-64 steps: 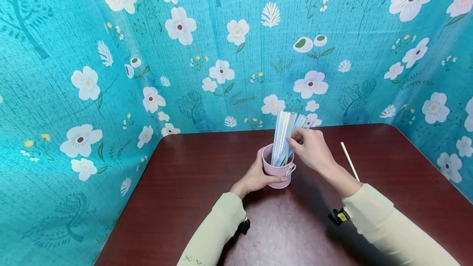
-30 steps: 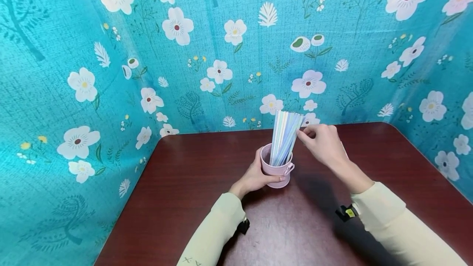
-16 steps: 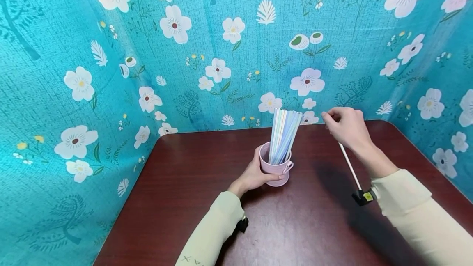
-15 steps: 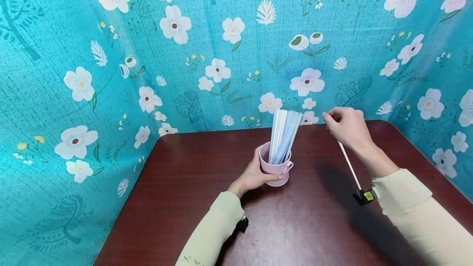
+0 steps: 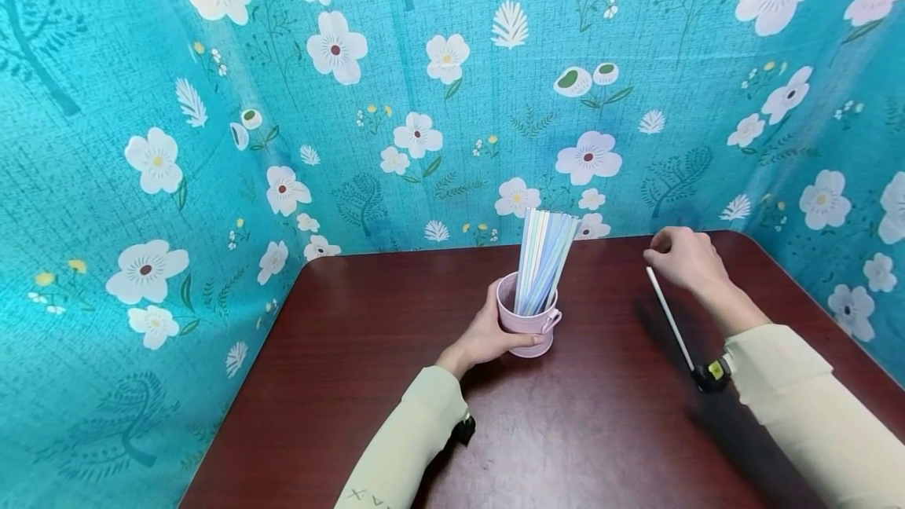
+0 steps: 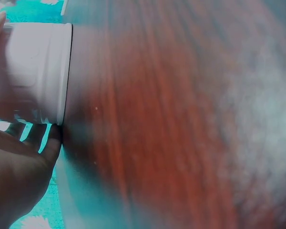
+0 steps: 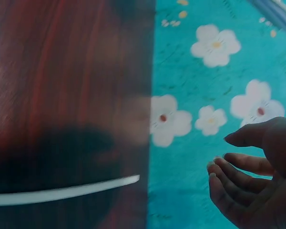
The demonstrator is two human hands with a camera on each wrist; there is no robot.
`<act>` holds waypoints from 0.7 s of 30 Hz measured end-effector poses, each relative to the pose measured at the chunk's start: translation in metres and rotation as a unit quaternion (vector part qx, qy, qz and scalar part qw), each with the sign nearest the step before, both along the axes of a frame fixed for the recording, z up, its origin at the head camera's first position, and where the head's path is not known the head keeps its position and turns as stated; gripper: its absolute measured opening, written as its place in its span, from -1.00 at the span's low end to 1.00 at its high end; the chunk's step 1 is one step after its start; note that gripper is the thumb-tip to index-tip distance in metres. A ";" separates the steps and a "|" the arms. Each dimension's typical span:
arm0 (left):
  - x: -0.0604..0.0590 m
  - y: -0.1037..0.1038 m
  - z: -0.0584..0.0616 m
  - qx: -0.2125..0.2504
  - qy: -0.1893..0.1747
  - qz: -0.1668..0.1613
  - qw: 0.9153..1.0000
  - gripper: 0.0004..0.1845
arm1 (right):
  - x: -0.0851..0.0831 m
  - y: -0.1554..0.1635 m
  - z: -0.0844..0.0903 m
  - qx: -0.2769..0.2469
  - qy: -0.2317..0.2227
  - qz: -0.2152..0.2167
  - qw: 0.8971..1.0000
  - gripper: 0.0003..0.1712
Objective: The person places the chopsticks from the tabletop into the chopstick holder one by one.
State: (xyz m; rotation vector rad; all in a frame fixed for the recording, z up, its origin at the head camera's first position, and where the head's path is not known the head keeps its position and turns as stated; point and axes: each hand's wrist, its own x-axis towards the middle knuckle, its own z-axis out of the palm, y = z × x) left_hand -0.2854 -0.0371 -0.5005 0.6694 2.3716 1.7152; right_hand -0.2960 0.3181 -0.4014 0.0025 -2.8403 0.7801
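The white straw (image 5: 670, 317) lies on the table (image 5: 368, 352), right of the pink cup (image 5: 526, 326) the left hand (image 5: 484, 336) grips; the right hand (image 5: 684, 259) hovers above, fingers apparently loose.

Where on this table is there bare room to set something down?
The table is bare left of the pink cup, held by the left hand, and along the near edge between the sleeves. It's tighter between the cup and the white straw near the right hand.

A dark red-brown wooden surface (image 5: 396, 352) carries a pink cup (image 5: 526, 328) of straws near its middle; a single white straw (image 5: 672, 320) lies flat toward the right edge.
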 end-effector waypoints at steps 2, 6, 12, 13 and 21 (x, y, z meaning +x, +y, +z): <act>0.000 0.000 0.001 -0.002 0.000 -0.001 1.000 0.20 | -0.002 0.007 -0.008 0.005 -0.014 -0.006 1.000 -0.58; 0.001 -0.001 0.001 -0.002 -0.003 -0.004 1.000 0.18 | -0.007 0.020 -0.025 0.014 -0.029 -0.006 0.999 -0.60; 0.001 0.000 0.001 0.008 -0.002 -0.007 1.000 0.18 | -0.013 0.035 -0.047 0.033 -0.078 0.013 0.996 -0.60; 0.000 0.000 0.001 0.009 -0.001 -0.008 1.000 0.19 | -0.013 0.036 -0.050 0.035 -0.088 0.014 0.995 -0.60; 0.001 0.000 0.002 0.007 -0.005 -0.008 1.000 0.18 | -0.013 0.038 -0.061 0.042 -0.142 0.011 0.989 -0.63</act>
